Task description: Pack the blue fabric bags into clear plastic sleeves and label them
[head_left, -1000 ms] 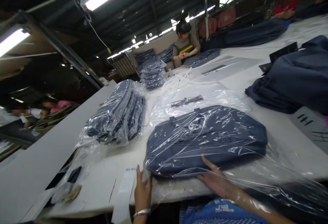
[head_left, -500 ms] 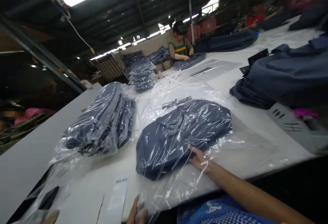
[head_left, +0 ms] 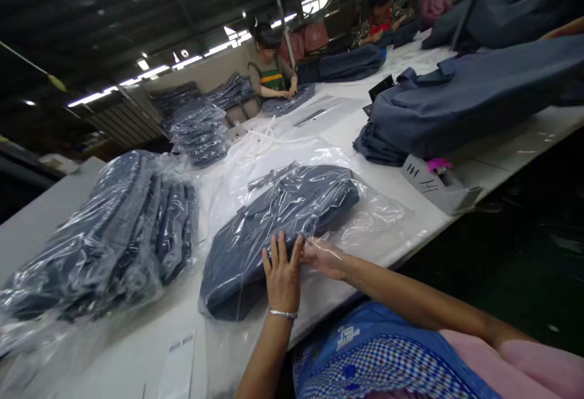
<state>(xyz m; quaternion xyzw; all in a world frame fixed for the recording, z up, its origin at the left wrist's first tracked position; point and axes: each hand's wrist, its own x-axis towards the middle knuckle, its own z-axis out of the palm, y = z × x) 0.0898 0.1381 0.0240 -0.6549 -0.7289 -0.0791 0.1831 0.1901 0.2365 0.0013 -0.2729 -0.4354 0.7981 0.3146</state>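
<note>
A folded dark blue garment (head_left: pixel 255 235) lies inside a clear plastic bag on the white table (head_left: pixel 132 350). My left hand (head_left: pixel 283 277), with a bracelet at the wrist, rests flat on the bag's near edge, fingers spread. Just right of it, my right hand (head_left: pixel 323 257) is under the clear film at the garment's near side; its fingertips are partly hidden beside my left hand, so what they grip is unclear. White labels (head_left: pixel 177 362) lie at the near left of the bag.
Bagged garments (head_left: pixel 123 222) are piled at the left, with another bagged stack (head_left: pixel 198 131) behind. Unbagged blue garments (head_left: pixel 438 107) lie at the right beside a plastic box (head_left: pixel 426 183) with black marks. A person (head_left: pixel 271 73) handles a garment across the table.
My left hand has come up from the bottom edge onto the bagged garment. My right hand stays at its near side. The whole view has shifted to the right.
</note>
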